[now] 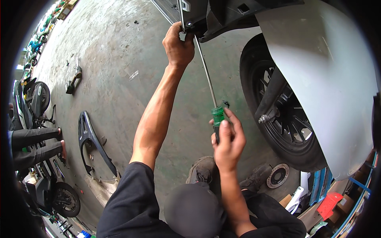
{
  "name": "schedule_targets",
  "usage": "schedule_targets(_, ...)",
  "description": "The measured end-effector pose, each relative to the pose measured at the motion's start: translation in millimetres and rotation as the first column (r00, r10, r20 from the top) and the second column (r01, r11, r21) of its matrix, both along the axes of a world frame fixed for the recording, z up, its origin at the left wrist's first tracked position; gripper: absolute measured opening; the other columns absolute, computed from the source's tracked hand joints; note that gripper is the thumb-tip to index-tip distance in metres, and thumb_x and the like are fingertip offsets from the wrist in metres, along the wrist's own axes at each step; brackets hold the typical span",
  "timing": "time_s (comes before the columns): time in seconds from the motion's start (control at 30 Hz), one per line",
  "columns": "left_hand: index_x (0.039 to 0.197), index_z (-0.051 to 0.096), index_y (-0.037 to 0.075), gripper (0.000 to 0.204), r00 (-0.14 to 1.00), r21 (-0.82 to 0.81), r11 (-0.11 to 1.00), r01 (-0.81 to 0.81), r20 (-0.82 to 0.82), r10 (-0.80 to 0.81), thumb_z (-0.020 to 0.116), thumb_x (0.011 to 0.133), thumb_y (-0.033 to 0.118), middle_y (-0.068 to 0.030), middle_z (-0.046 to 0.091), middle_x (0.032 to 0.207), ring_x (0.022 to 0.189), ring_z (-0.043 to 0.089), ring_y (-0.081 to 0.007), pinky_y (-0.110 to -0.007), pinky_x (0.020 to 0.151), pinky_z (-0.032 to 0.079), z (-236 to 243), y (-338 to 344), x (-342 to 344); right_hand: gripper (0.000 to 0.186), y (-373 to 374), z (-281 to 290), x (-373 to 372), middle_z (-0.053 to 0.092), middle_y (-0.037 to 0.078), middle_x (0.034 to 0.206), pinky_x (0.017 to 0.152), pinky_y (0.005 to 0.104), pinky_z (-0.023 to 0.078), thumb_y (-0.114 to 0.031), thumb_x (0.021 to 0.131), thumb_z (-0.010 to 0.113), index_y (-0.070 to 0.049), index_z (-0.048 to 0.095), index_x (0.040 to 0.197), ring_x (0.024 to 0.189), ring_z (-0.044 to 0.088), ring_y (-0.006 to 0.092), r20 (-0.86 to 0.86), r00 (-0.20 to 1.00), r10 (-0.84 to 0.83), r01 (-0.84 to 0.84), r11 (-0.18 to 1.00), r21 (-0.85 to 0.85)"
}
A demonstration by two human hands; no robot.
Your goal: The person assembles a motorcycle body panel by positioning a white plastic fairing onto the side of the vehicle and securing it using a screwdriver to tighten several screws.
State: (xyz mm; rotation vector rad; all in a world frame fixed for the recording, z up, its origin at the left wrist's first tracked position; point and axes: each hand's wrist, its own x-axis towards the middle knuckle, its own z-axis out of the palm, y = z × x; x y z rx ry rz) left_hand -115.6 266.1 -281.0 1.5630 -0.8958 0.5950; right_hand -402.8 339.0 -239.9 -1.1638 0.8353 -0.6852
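Note:
My right hand (229, 142) is closed around the green and black handle of a long screwdriver (205, 71). Its thin steel shaft slants up and away to the lower edge of a black plastic body panel (226, 20), where the tip is hidden. Beside that tip, my left hand (179, 45) has its fingers closed at the panel's edge, close to a round fastener (189, 24). What those fingers grip is mostly hidden. To the right, a large glossy pale body panel (321, 71) partly covers a black motorcycle wheel (258, 99).
A black frame-like part (95, 139) lies on the concrete floor at left, with a dark pedal-like part (73, 79) farther off. A brake disc (278, 175) rests beside my shoe (202, 170). Motorcycles (65, 199) and another person's legs (37, 141) are at far left. A red part (330, 205) sits lower right.

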Motion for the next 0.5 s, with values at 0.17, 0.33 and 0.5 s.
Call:
schedule_targets(0.17,0.098,0.065,0.001,0.026,1.000,-0.012,1.000,0.003,0.005,-0.003,0.072,0.074,-0.005,-0.0137,0.069,0.090,0.085,0.068,-0.0320,-0.038,0.078,0.053,2,7,5,0.037,-19,-5,-8,0.054,0.010,0.090,0.036,0.0216,0.029,-0.034,0.105,0.045,-0.002,0.050,0.124,0.049,0.039,0.0087,0.540,0.835,-0.102,-0.442,0.460,0.770)
schedule_targets(0.33,0.099,0.064,0.001,0.027,1.000,0.013,1.000,-0.007,-0.003,0.007,0.071,0.073,-0.006,-0.0138,0.069,0.092,0.086,0.068,-0.0317,-0.037,0.078,0.053,0,4,-2,0.034,6,-7,-3,0.060,0.008,0.094,0.054,0.0285,0.045,-0.015,0.093,0.068,0.002,0.055,0.120,0.068,0.055,0.0152,0.012,1.000,0.012,-0.009,0.973,-0.230)
schedule_targets(0.5,0.098,0.064,0.001,0.028,1.000,0.011,1.000,-0.011,0.004,0.011,0.071,0.072,-0.007,-0.0137,0.069,0.091,0.087,0.068,-0.0318,-0.037,0.078,0.053,-1,7,1,0.034,7,-4,5,0.063,0.012,0.090,0.057,0.0313,0.048,-0.015,0.094,0.064,0.001,0.059,0.124,0.066,0.057,0.0203,-0.099,0.985,-0.139,0.070,0.857,-0.510)
